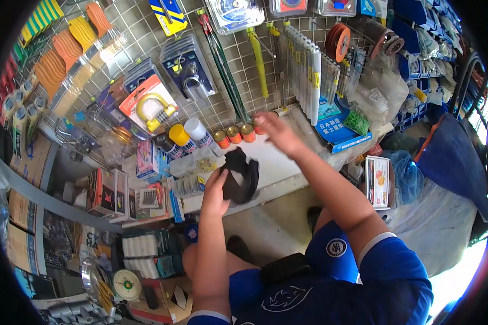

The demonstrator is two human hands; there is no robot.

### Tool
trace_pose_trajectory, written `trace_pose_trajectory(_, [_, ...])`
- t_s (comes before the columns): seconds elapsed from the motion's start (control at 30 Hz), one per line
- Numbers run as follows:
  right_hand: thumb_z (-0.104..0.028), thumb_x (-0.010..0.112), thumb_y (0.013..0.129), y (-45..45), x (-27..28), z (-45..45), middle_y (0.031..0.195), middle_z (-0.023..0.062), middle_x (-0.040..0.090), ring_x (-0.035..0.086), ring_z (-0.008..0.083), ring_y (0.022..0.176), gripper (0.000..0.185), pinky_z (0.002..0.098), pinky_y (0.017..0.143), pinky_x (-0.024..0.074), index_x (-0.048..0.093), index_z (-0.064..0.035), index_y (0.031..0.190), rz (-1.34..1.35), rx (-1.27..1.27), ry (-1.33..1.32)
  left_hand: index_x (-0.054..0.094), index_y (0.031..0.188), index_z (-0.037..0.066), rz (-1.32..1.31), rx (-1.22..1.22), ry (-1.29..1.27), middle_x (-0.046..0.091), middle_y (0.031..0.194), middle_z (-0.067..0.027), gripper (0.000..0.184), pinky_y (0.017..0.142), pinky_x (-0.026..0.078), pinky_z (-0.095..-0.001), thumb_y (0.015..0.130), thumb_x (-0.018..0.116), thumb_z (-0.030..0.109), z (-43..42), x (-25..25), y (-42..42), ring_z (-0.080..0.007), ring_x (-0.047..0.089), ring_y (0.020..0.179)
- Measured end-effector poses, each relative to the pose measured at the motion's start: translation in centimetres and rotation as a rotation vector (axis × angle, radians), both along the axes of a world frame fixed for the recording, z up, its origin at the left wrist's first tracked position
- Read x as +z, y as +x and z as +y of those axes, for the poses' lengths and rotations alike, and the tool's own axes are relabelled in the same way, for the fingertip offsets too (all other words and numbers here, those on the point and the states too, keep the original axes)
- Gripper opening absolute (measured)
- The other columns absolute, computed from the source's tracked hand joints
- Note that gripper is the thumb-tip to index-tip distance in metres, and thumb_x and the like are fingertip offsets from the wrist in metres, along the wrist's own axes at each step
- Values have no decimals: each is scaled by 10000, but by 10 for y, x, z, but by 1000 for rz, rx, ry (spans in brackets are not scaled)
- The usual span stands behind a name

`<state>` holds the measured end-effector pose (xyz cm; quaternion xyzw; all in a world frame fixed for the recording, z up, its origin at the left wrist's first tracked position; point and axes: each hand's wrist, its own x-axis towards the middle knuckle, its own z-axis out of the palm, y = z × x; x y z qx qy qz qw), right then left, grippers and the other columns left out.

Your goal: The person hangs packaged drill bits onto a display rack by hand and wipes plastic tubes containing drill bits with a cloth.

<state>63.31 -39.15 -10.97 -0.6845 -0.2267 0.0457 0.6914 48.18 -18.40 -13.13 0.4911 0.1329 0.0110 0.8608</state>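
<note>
Head view: curved black item in left fingers, near cylindrical tins.

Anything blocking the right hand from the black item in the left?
Nothing visible between right hand and black item; orange cans stand along the back of the white shelf.

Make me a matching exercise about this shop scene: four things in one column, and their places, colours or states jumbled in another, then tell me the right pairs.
Column one:
1. Left hand
2. Right hand
3. Round scale dial
4. Hanging reel

Column two:
A. Orange
B. Holding the black item
C. White with a green centre
D. Close to the row of small tins

Right pairs: 1-B, 2-D, 3-C, 4-A.
</note>
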Motion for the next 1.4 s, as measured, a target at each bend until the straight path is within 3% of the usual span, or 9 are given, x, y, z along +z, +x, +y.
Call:
trace_pose_trajectory(0.2, [-356, 599, 985, 70, -14, -29, 1313, 160, 550, 511, 262, 1239, 492, 382, 1055, 397, 494, -83, 1381, 77, -339, 36, 612, 1093, -8, -185, -34, 572, 658, 941, -11, 177, 767, 459, -236, 952, 645, 94, 10, 0, 2, -67, 581, 846])
trace_pose_trajectory(0.5, [-293, 656, 920, 121, -65, -3, 1348, 227, 525, 506, 385, 1258, 385, 429, 1050, 414, 609, -67, 1228, -344, -654, -260, 526, 1278, 30, -162, 1, 11, 630, 1190, -90, 306, 949, 488, -370, 1034, 487, 211, 27, -12, 21, -214, 617, 1088])
trace_pose_trajectory(0.67, [-269, 639, 932, 35, 19, -36, 919, 146, 704, 694, 287, 903, 286, 410, 811, 526, 685, -7, 1035, -272, 92, -530, 533, 1187, 13, -174, -50, 241, 616, 1131, -80, 264, 936, 456, -339, 987, 536, 186, 43, -8, 20, -187, 595, 1028])
trace_pose_trajectory(0.73, [-284, 636, 942, 20, 47, -76, 863, 111, 707, 698, 215, 819, 315, 351, 716, 537, 678, 22, 1001, -176, 739, -256, 537, 1141, 16, -196, -41, 391, 601, 1092, -64, 233, 923, 438, -313, 948, 586, 138, 43, -13, 21, -161, 574, 996])
trace_pose_trajectory(0.8, [-252, 620, 960, -1, 79, -124, 790, 79, 680, 647, 150, 683, 268, 278, 571, 491, 668, 3, 893, 226, 712, -21, 539, 1098, 22, -208, 35, 443, 581, 1055, -45, 233, 904, 420, -287, 898, 644, 82, 32, -1, 11, -134, 546, 968])
trace_pose_trajectory(0.93, [-217, 659, 947, 54, 27, -186, 662, 12, 556, 510, 104, 553, 210, 221, 502, 376, 619, -39, 842, -25, -61, 646, 546, 980, 26, -267, 146, 690, 572, 948, -24, 194, 750, 393, -223, 860, 697, 9, 8, 28, 2, -90, 514, 868])
trace_pose_trajectory(1.03, [-302, 744, 889, 85, -21, -214, 703, 7, 559, 538, 105, 612, 302, 233, 560, 420, 653, -19, 942, -68, -890, 217, 540, 1018, 16, -186, 118, 522, 591, 969, -43, 207, 760, 440, -243, 876, 690, 2, 9, 25, -3, -104, 559, 877])
trace_pose_trajectory(1.17, [-328, 827, 794, 98, -36, -195, 882, 40, 603, 596, 136, 748, 475, 295, 697, 499, 688, -64, 1163, -201, -999, -221, 500, 993, 37, -211, -17, 168, 590, 953, -35, 200, 758, 473, -254, 906, 679, 58, -5, 40, -6, -94, 557, 832])
trace_pose_trajectory(1.4, [-285, 853, 732, 108, -39, -193, 878, 85, 610, 602, 213, 772, 413, 354, 738, 503, 708, -64, 1049, -351, -1113, -265, 504, 1210, 1, -171, -263, 120, 600, 1147, -72, 345, 921, 474, -331, 941, 646, 166, -3, 16, -31, -164, 581, 1038])
